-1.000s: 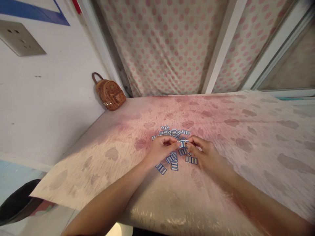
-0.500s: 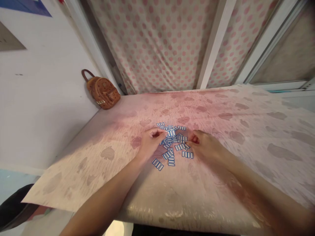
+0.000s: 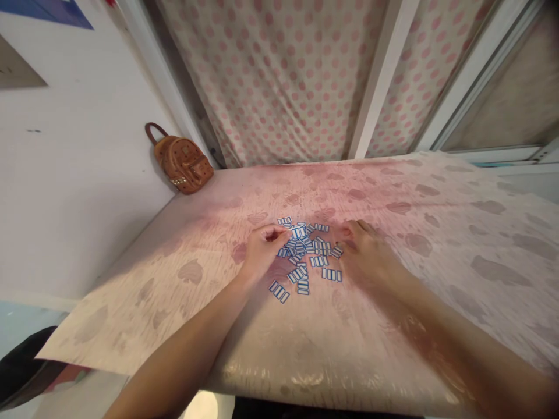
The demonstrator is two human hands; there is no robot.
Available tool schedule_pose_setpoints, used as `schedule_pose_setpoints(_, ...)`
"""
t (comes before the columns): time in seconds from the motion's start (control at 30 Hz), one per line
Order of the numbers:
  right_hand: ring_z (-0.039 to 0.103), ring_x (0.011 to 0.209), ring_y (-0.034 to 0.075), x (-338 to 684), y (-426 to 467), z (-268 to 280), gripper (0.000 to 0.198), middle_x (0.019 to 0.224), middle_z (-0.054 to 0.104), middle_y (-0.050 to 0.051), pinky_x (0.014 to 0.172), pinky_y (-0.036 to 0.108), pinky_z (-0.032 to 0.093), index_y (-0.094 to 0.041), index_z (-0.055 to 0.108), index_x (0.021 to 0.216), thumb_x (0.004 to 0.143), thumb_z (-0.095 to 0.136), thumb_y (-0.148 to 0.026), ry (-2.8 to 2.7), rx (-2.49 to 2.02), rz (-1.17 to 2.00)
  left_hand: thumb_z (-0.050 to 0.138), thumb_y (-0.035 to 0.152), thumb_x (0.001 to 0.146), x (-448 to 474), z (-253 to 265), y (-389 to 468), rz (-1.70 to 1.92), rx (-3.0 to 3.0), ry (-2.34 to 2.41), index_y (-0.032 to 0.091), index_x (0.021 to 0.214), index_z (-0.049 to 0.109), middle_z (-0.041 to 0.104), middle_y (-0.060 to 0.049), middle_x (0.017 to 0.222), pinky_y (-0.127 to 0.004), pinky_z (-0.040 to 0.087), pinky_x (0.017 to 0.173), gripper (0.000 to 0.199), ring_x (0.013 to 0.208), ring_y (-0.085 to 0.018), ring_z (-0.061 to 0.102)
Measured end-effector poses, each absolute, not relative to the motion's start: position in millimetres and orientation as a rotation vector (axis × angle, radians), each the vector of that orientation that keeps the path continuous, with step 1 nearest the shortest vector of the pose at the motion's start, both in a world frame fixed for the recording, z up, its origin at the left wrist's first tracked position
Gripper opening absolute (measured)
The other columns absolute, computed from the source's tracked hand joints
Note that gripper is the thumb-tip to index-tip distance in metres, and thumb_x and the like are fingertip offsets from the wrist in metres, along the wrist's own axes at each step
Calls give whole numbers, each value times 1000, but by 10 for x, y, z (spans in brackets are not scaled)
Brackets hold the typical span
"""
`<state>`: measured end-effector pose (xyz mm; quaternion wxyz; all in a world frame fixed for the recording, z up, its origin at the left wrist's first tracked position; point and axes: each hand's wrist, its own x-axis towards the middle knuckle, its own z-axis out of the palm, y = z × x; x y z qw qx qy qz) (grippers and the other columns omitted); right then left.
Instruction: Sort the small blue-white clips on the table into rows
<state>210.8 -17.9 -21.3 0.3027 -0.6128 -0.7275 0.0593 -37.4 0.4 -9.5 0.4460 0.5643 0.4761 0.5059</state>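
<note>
A loose pile of small blue-and-white striped cards point(image 3: 298, 272) lies on the table, some overlapping and others spread singly. On the left of the pile, my left hand point(image 3: 264, 247) is closed in a pinch, thumb and finger gripping a striped card point(image 3: 299, 233) held just over the others. Over on the right side, my right hand point(image 3: 364, 250) has its fingers curled, and its thumb and fingertip are at the edge of another striped card point(image 3: 336, 251), which tilts beside the pile. The palm side of this hand is partly hidden.
A pink patterned cloth point(image 3: 406, 209) under a clear plastic cover spans the table. At the back left corner, a small brown backpack point(image 3: 186, 166) leans against the white wall point(image 3: 87, 174). Behind the table hangs a polka-dot curtain point(image 3: 288, 81).
My right hand has moved slightly right and away, bringing one striped card out from the right side of the pile. My left hand has shifted a little left, still pinching its card.
</note>
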Motion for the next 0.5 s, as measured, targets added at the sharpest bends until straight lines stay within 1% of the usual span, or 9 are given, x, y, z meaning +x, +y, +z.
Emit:
schedule_pose_setpoints(0.13, 61, 101, 27, 2029, -127, -268, 24, 109, 64, 9, 87, 41, 49, -21, 64, 108, 86, 57, -15, -2003, -1408, 365, 76, 32, 76, -373, -116, 3, 1242, 1401, 1170, 16, 78, 76, 73, -5, 80, -25, 46, 65, 17, 72, -16, 63)
schedule_pose_setpoints(0.23, 61, 104, 26, 1960, -94, -292, 32, 110, 64, 8, 92, 41, 49, -23, 65, 115, 85, 60, -13, -2084, -1315, 435, 75, 31, 76, -369, -121, -3, 1237, 1418, 1179, 16, 79, 77, 73, -5, 80, -25, 46, 66, 15, 72, -16, 64)
schedule_pose_setpoints(0.3, 61, 102, 25, 1930, -80, -290, 33, 107, 64, 8, 91, 41, 50, -23, 67, 115, 84, 61, -12, -2091, -1317, 443, 75, 31, 76, -366, -119, -7, 1229, 1429, 1180, 16, 79, 77, 74, -5, 80, -26, 46, 65, 16, 71, -16, 64)
schedule_pose_setpoints(0.4, 62, 94, 24, 1914, -66, -289, 31, 98, 64, 7, 85, 37, 50, -22, 68, 111, 82, 62, -12, -2070, -1365, 453, 75, 32, 75, -364, -117, -9, 1225, 1439, 1167, 16, 80, 77, 74, -5, 79, -26, 47, 65, 16, 70, -16, 64)
schedule_pose_setpoints(0.5, 62, 87, 22, 1914, -62, -307, 22, 93, 65, 5, 80, 34, 50, -21, 67, 102, 81, 63, -14, -2033, -1429, 477, 75, 32, 76, -363, -128, -7, 1219, 1458, 1160, 16, 79, 76, 73, -4, 79, -25, 47, 64, 17, 70, -17, 64)
